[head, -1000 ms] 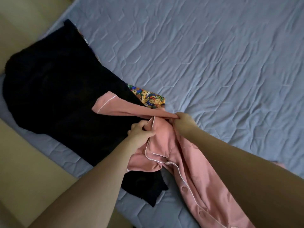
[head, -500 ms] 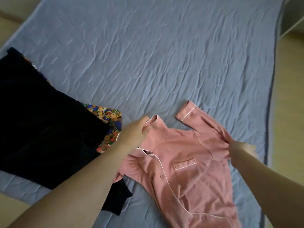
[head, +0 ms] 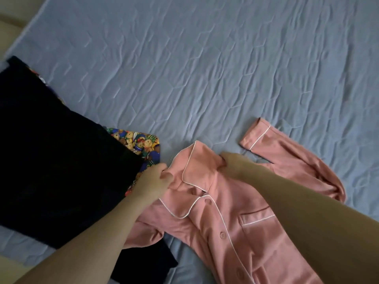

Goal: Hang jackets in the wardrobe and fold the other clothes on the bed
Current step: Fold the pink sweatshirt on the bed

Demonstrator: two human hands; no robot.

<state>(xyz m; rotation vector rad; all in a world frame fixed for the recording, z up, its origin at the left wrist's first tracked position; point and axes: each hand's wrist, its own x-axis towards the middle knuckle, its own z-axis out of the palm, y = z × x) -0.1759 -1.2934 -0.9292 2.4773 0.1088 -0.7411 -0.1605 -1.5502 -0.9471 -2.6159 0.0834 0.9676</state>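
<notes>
- A pink shirt (head: 221, 222) with thin white edging lies front side up on the bed (head: 205, 68), which has a wrinkled blue cover.
- The shirt's collar (head: 192, 173) points away from the person, and the two hands sit right at it — one on each side.
- The left hand (head: 153, 181) is at the left end of the collar. Its grip is clenched on the pink cloth there, with the fingers curled around the edge.
- The right hand (head: 235, 167) is at the right side of the collar. Its fingers bend down into the cloth and pinch a small fold of it.
- So the shirt spreads out from the two grips toward the person, with the buttons and the chest pocket (head: 258, 220) just below the right arm.
- One sleeve (head: 287, 156) lies flat to the right of the right hand, with its cuff pointing up the bed, near the hand but not touching it.
- A big black garment (head: 57, 171) lies on the left part of the bed, just beside the left hand.
- A bright cloth with cartoon bears (head: 139, 144) peeks out from under the black one — it lies next to the left hand and close to the pink collar.
- The lower left part of the shirt rests on a bit of the black garment.
</notes>
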